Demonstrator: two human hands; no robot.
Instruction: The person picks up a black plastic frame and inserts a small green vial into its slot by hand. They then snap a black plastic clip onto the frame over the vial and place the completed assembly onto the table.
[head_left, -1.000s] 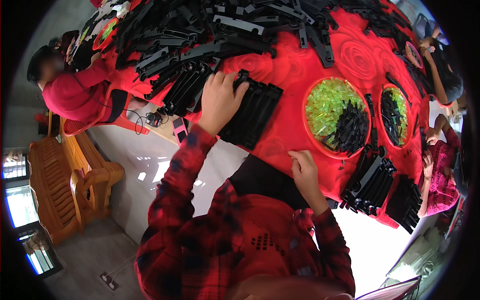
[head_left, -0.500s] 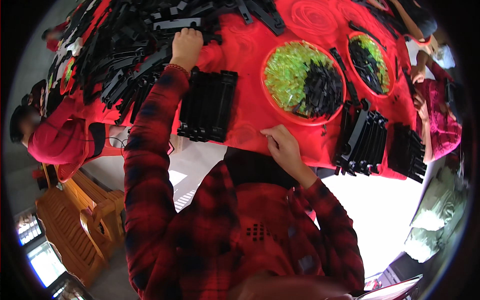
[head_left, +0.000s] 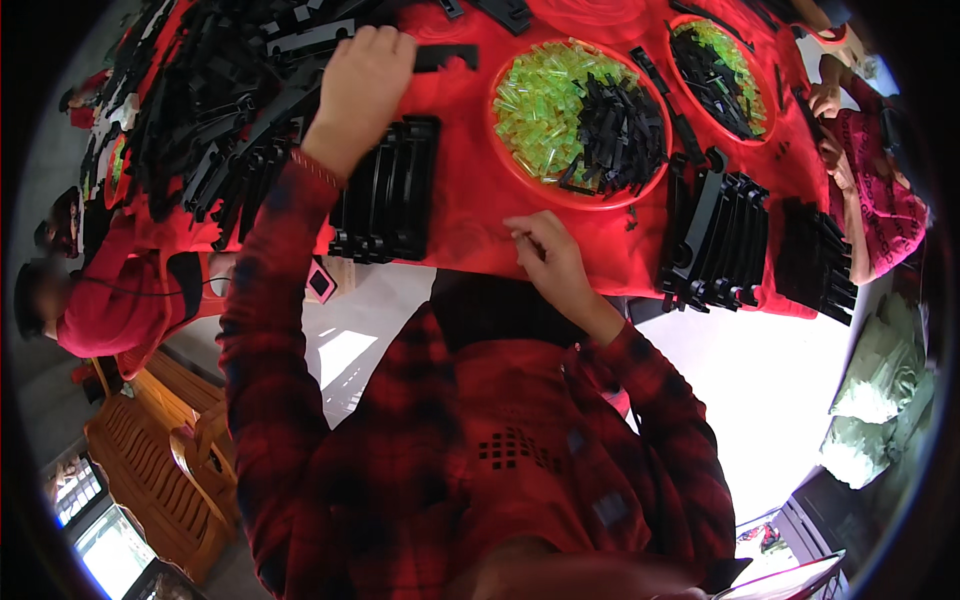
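Note:
My left hand (head_left: 362, 92) reaches over the left part of the table, its fingers closed on a flat black plastic strip (head_left: 447, 57) that sticks out to the right. The hand hides the strip's other end. Just below the wrist lies a neat row of black plastic strips (head_left: 398, 195) side by side. My right hand (head_left: 557, 265) hovers by the near table edge, below the large red basin (head_left: 508, 160). Its fingers are loosely bent, with a gap between thumb and forefinger and nothing visible in it.
Loose black strips (head_left: 230, 110) are heaped at the left. The large basin holds yellow-green tubes and small black pieces; a smaller red basin (head_left: 772, 115) holds similar things. More black strips (head_left: 715, 240) stand at the right, near a co-worker's arm (head_left: 852, 210). A wooden chair (head_left: 150, 460) stands lower left.
My left hand has come up off the heap with the black strip, which now shows more to its right. The view has shifted, moving the table upward; my right hand stays near the edge.

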